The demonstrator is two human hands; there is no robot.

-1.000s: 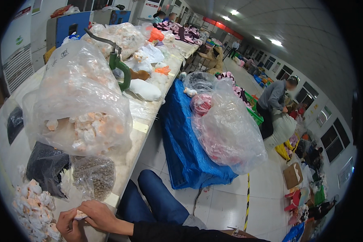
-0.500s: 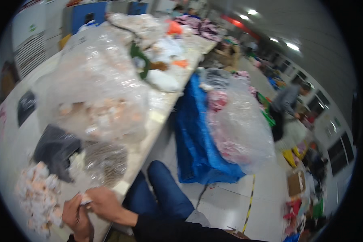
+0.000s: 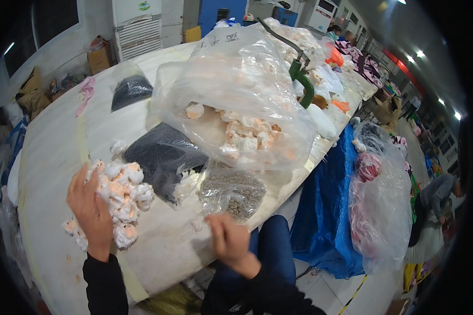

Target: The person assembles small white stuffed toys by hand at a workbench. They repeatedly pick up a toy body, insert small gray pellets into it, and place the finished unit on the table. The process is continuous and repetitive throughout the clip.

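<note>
Cream-white and smooth, the long table [image 3: 52, 152] is set in a large hall lit by ceiling strips, with a blue tarp [image 3: 326, 210] hung at its edge beside a clear sack [image 3: 383, 210] of pink items. Fluffy white-and-peach pompoms [image 3: 122, 194] are heaped on the near tabletop, where the left hand [image 3: 89, 210] is laid on them, fingers spread and unclosed. The right hand [image 3: 228, 239] is loosely curled by a small bag of grey pellets [image 3: 234, 191]; whether anything is pinched cannot be told.

Right hand [image 3: 230, 241] fingers blurred, grip unclear
</note>
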